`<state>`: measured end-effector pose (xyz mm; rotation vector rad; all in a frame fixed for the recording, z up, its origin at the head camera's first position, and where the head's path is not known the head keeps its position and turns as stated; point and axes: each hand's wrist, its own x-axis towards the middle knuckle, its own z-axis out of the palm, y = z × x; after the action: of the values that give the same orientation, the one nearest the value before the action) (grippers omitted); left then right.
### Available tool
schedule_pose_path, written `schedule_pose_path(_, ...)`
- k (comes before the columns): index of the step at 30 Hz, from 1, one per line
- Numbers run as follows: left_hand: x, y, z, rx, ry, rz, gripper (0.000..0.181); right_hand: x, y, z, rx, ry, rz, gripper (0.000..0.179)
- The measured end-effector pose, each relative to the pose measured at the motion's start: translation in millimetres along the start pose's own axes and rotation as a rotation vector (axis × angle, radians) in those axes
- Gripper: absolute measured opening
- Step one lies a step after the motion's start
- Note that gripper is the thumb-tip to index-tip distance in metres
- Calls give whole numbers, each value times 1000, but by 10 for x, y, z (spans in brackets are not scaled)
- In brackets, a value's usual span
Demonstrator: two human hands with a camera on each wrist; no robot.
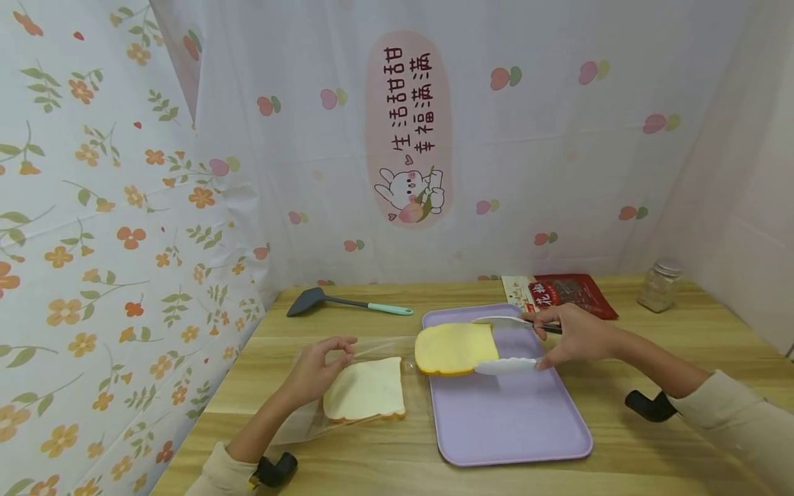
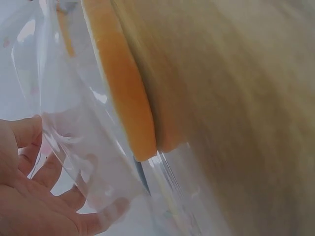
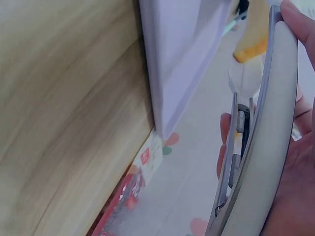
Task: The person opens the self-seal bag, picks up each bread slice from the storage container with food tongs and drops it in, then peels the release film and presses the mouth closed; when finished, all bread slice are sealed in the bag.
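Observation:
My left hand [image 1: 316, 372] pinches the edge of a clear plastic bag [image 1: 298, 424], lifting the film. Inside the bag lies a white bread slice [image 1: 366, 391] with a brown crust; its crust side [image 2: 123, 83] shows close in the left wrist view. My right hand [image 1: 577, 334] grips metal tongs with pale handles [image 3: 268, 123]. Between the tongs' two white ends sits a yellow-topped bread slice [image 1: 455, 348], over the left side of the purple tray [image 1: 509, 420] and near the bag's right end.
Behind the tray lies a red food packet [image 1: 577, 293], with a lidded glass jar [image 1: 660, 286] to its right. A spatula with a mint handle [image 1: 347, 303] lies at the back left. Printed curtains [image 1: 527, 138] hang behind the wooden table [image 1: 347, 468].

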<state>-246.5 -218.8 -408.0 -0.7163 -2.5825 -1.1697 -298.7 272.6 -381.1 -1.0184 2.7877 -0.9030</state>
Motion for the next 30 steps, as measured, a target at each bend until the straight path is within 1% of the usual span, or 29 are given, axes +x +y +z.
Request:
schedule_pose_path(8,12,24,2,-10,-1,-16,8,-91,-133,-37,-56,88,-27,49)
schedule_pose_path(12,13,32,2,-7,8,-17,7,-116,-176,-46,-54,98,-33,49)
schedule_pose_path(19,3,20,6,0,3,-25,5,-97,-216,33,-34,53,-88,51)
schedule_pose_path(23,4,12,13,11,1,-18,6,-77,-216,95,-26,42,-96,51)
schedule_pose_path(26,6,19,9,22,0,-25,7,-61,-203,140,-1,24,-96,51)
schedule_pose_path(30,12,29,5,20,-7,-34,8,-24,-190,198,65,-9,-101,51)
